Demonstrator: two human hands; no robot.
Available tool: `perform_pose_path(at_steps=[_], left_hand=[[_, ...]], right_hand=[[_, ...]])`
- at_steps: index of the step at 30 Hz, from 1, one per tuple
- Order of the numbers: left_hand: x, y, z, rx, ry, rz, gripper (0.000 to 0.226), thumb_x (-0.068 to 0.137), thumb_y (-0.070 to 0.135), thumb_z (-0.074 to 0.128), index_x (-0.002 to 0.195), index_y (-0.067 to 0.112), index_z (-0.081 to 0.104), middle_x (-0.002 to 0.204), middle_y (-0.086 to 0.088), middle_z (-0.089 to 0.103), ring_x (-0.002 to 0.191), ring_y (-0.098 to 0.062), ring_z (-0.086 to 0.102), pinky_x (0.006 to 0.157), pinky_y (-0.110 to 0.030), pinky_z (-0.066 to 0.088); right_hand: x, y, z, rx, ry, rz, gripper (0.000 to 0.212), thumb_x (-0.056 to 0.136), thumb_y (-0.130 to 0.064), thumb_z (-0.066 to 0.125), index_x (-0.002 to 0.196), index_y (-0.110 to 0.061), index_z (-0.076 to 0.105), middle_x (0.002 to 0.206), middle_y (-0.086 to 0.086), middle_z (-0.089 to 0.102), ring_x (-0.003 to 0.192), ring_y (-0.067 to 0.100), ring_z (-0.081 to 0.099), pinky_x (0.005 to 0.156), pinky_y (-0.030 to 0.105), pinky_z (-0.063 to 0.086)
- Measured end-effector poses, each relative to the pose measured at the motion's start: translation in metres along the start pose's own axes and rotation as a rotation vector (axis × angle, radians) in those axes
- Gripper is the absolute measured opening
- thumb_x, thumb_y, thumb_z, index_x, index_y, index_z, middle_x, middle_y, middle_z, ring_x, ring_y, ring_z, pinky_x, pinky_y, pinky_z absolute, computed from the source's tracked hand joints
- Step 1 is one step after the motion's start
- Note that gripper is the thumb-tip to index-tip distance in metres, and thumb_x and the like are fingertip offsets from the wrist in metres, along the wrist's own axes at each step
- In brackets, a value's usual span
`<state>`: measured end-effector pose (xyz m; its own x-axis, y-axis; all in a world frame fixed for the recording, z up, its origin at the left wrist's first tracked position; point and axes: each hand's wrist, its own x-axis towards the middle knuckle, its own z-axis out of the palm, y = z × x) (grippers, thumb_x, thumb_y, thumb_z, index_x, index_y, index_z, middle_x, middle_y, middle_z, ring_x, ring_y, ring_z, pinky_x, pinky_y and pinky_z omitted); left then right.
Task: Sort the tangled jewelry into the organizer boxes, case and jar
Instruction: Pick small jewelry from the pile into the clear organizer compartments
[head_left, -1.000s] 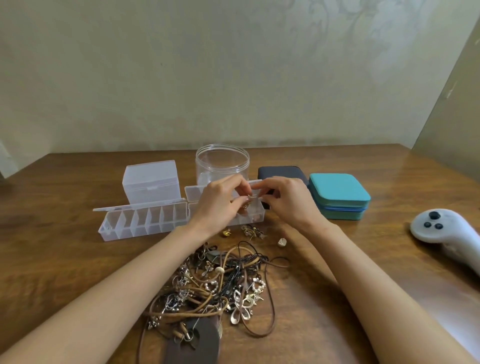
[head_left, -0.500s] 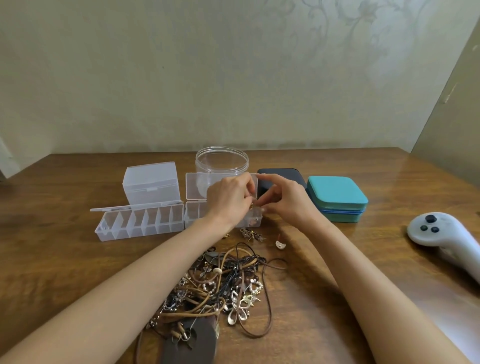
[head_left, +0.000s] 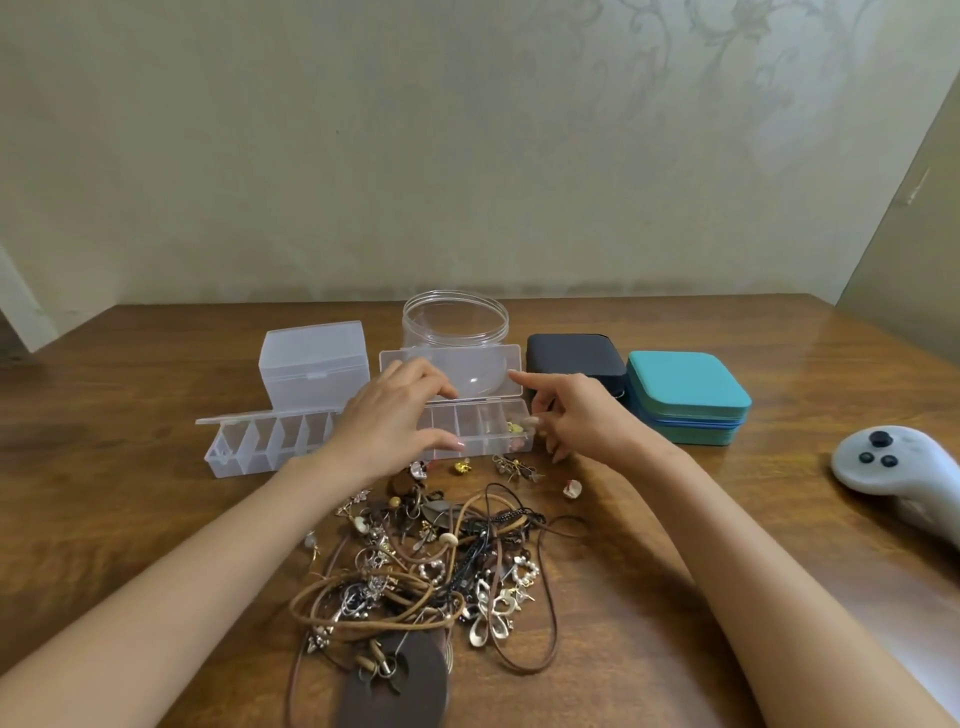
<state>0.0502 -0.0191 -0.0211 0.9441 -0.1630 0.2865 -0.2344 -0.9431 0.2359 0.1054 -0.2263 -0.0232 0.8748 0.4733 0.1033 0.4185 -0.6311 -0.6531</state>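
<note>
Hovering over the right organizer (head_left: 470, 434), the left hand (head_left: 395, 415) has its fingers spread and relaxed and holds nothing. The right hand (head_left: 582, 415) is just beside that organizer's right end, index finger straight and reaching the right edge of the raised lid (head_left: 452, 369), the other fingers loosely curled around nothing; whether the fingertip touches the lid I cannot tell. A small gold piece (head_left: 514, 427) lies in the rightmost compartment.

The jewelry (head_left: 431, 566) lies tangled at the middle of the desk (head_left: 130, 395) and runs toward the near edge, between the two forearms. A few loose pieces (head_left: 514, 465) lie between the tangle and the organizer.

Along the far edge stands a row: the left organizer (head_left: 249, 447) with its lid flat behind it, a shut clear box (head_left: 314, 364), the jar (head_left: 454, 317) behind the raised lid, a black case (head_left: 574, 353) and a teal case (head_left: 685, 395) touching it. A wall (head_left: 467, 156) meets the far edge right behind them.

A white controller (head_left: 893, 467) rests at the right edge, well apart from the teal case, with bare wood between them. Bare wood also runs from the left organizer to the left edge.
</note>
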Motion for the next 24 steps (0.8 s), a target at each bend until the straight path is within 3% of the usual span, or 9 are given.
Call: perform_pose_path(at_steps=[2,4,7,11,15,20,24], left_hand=[[-0.004,-0.004,0.006,0.014,-0.036,0.018,0.060,0.076,0.044,0.070,0.129,0.025,0.050,0.131,0.011,0.043,0.122,-0.008,0.036,0.102,-0.026,0.030],[-0.005,-0.006,0.010,-0.020,-0.007,0.038,0.047,0.080,0.040,0.068,0.122,0.024,0.055,0.131,0.011,0.046,0.121,-0.009,0.038,0.102,-0.026,0.031],[-0.005,-0.008,0.010,-0.159,0.029,0.032,0.021,0.088,0.035,0.060,0.103,0.021,0.064,0.132,0.011,0.052,0.122,-0.012,0.041,0.095,-0.028,0.031],[0.000,-0.008,0.011,-0.174,0.059,0.011,0.012,0.091,0.028,0.057,0.098,0.022,0.065,0.135,0.011,0.050,0.118,-0.013,0.048,0.099,-0.034,0.034],[0.001,-0.011,0.009,-0.259,0.015,0.010,0.036,0.084,0.027,0.067,0.118,0.021,0.057,0.137,0.010,0.043,0.111,-0.004,0.050,0.096,-0.028,0.043],[0.001,-0.012,0.008,-0.147,-0.082,-0.022,0.050,0.088,0.038,0.057,0.135,0.026,0.044,0.139,0.005,0.045,0.129,-0.012,0.033,0.103,-0.030,0.025],[0.001,-0.010,0.006,-0.112,-0.119,-0.072,0.051,0.089,0.044,0.053,0.137,0.030,0.042,0.139,-0.001,0.041,0.131,-0.017,0.026,0.101,-0.029,0.021]], right_hand=[[0.000,0.001,0.001,-0.067,-0.010,0.028,0.052,0.098,-0.001,0.044,0.145,-0.022,0.037,0.098,0.003,0.056,0.064,0.013,0.057,0.054,0.020,0.053],[-0.001,0.002,0.002,-0.100,0.015,0.051,0.043,0.100,-0.010,0.043,0.141,-0.023,0.044,0.101,0.000,0.057,0.067,0.011,0.057,0.057,0.022,0.051],[-0.001,0.003,0.003,-0.170,0.159,-0.006,0.033,0.095,-0.029,0.055,0.128,-0.024,0.060,0.102,-0.002,0.065,0.088,0.013,0.061,0.078,0.030,0.053],[0.004,0.003,0.006,-0.183,0.173,-0.013,0.030,0.089,-0.028,0.064,0.119,-0.026,0.065,0.095,-0.006,0.063,0.089,0.012,0.061,0.082,0.035,0.055],[0.007,-0.003,0.005,-0.209,0.114,0.024,0.026,0.088,-0.017,0.065,0.112,-0.027,0.065,0.092,-0.004,0.064,0.083,0.011,0.063,0.076,0.036,0.058],[0.003,-0.009,0.006,-0.324,0.259,0.019,0.016,0.083,-0.017,0.066,0.097,-0.025,0.067,0.085,-0.006,0.065,0.083,0.014,0.063,0.073,0.037,0.057],[0.005,-0.014,0.014,-0.467,0.251,0.017,0.016,0.089,-0.021,0.060,0.098,-0.023,0.073,0.091,-0.004,0.069,0.085,0.016,0.064,0.073,0.033,0.055]])
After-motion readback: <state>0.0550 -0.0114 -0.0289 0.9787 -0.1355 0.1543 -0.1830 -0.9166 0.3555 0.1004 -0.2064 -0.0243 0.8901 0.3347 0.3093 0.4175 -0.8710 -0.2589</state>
